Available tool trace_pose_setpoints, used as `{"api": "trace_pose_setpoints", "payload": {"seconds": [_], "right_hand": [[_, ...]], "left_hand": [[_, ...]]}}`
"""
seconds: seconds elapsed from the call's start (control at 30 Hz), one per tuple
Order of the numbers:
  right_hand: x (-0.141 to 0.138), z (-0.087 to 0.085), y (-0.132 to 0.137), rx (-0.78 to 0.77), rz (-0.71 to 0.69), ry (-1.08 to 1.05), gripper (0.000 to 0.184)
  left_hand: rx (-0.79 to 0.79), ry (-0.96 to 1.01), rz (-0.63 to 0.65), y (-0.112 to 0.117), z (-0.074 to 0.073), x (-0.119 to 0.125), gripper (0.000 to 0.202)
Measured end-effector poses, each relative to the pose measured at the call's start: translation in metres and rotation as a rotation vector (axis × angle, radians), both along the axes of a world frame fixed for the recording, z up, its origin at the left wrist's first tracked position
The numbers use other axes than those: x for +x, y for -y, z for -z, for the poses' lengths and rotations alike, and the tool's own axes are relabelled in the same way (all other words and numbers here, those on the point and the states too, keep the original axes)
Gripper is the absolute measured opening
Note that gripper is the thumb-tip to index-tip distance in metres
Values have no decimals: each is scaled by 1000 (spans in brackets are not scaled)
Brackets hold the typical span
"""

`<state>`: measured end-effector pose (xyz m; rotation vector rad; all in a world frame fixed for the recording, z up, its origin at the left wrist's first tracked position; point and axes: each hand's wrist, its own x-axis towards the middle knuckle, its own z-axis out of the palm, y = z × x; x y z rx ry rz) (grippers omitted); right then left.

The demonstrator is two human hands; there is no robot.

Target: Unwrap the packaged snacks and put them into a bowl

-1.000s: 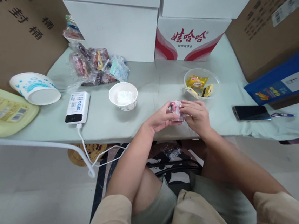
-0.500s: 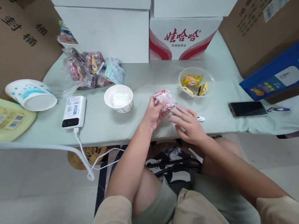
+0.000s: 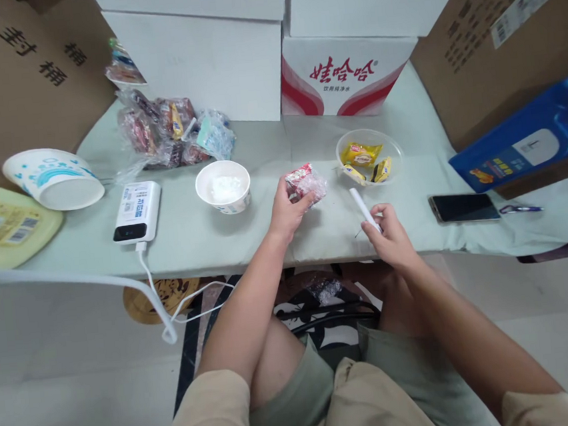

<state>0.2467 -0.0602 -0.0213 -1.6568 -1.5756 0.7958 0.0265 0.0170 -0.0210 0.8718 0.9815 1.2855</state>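
1. The packet (image 3: 307, 184), red and white under crinkled clear film, is held over the table (image 3: 265, 144), near its front edge.
2. The left hand (image 3: 287, 207) has its grip closed round the packet's seven-to-nine o'clock side, thumb across the near face.
3. It looks light; the film should be slippery and give softly, so a broad, gentle hold on the sides would suit better than pinching loose wrap.
4. At the packet's four o'clock, apart from it, the right hand (image 3: 391, 237) has a narrow grip on a white stick (image 3: 362, 207); it may be a small cutter, but its tip is too small to tell.
5. Near two to three o'clock stands a clear tub (image 3: 400, 155) with yellow wrapped snacks (image 3: 361, 154); at nine o'clock, a paper bowl (image 3: 236, 207) holding something white.
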Motion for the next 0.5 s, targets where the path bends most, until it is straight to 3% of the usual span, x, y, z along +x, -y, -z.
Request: {"api": "trace_pose_setpoints", "payload": {"seconds": [0.13,0.23,0.4,0.5], "right_hand": [[-36,-6,-9,-30,-54,-393,42],[-55,-9,-15,-101,-74,-526,47],[-48,-4,-6,-264,-91,-343,55],[-21,1,0,-229,-25,-69,54]], "left_hand": [[50,-101,28,0,5,1,55],[90,-82,59,0,6,3,59],[36,194,3,-4,2,-5,67],[-18,166,-79,-8,5,-12,73]]}}
